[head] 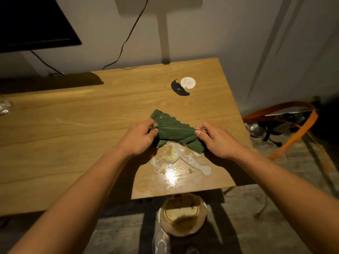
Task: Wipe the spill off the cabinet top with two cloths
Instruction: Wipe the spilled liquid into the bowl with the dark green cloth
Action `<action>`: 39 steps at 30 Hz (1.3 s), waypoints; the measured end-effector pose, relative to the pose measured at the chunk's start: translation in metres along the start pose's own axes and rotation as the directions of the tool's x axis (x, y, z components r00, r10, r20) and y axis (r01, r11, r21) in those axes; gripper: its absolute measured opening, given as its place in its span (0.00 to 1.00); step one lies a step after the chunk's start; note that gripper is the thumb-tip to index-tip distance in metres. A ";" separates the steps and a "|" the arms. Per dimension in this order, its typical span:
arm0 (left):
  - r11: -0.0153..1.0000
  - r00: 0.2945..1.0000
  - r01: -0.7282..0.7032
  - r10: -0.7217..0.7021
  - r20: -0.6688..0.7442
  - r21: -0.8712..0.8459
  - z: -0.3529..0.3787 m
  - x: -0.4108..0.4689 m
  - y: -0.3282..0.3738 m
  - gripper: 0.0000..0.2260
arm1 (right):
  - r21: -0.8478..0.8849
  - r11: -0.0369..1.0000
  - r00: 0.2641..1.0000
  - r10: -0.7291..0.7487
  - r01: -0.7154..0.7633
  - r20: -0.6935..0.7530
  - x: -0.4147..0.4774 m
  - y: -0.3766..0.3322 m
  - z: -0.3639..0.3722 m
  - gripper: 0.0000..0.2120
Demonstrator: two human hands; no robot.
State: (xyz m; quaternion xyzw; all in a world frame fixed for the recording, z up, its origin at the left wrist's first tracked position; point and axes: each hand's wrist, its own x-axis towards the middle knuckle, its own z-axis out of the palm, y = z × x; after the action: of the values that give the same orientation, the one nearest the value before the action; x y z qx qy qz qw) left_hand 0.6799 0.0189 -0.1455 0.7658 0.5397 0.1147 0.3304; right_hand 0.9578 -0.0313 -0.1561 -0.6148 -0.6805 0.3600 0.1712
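both hands, left hand [141, 137] and right hand [214, 138], pinched the green cloth [174, 132] stretched left-right on the surface [73, 143]; spill [176, 162] lay just nearer, touching its near edge.

Dim warm light; glare on the wet spill [171, 177], dark arm shadows, edges bent and soft

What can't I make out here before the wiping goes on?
- Head view, spill: its far part lies under the green cloth, so its full extent is hidden.
- Second cloth: not identifiable; the dark shape farther back is too small to tell.
- Bowl below the cabinet top: contents dim and unclear.
- Clear object: cut off by the left edge.
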 end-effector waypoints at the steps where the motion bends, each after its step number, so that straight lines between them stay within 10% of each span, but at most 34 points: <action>1: 1.000 1.000 0.014 -0.014 -0.021 -0.002 0.003 -0.009 -0.002 0.03 | -0.008 1.000 1.000 -0.012 0.012 0.016 -0.001 -0.001 0.000 0.06; 23: 0.981 0.945 0.190 -0.196 -0.261 -0.048 0.070 -0.114 0.016 0.05 | -0.173 0.957 0.963 -0.202 0.233 0.180 -0.041 0.008 0.004 0.04; 39: 0.973 0.951 0.197 -0.218 -0.218 -0.117 0.079 -0.134 0.033 0.07 | -0.216 0.966 0.988 -0.122 0.139 0.093 -0.100 0.004 0.024 0.25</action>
State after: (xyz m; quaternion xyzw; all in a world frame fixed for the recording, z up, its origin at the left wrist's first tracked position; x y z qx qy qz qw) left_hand 0.6944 -0.1386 -0.1598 0.6699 0.6457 0.1923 0.3119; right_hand 0.9632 -0.1343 -0.1546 -0.5692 -0.7616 0.2939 0.0980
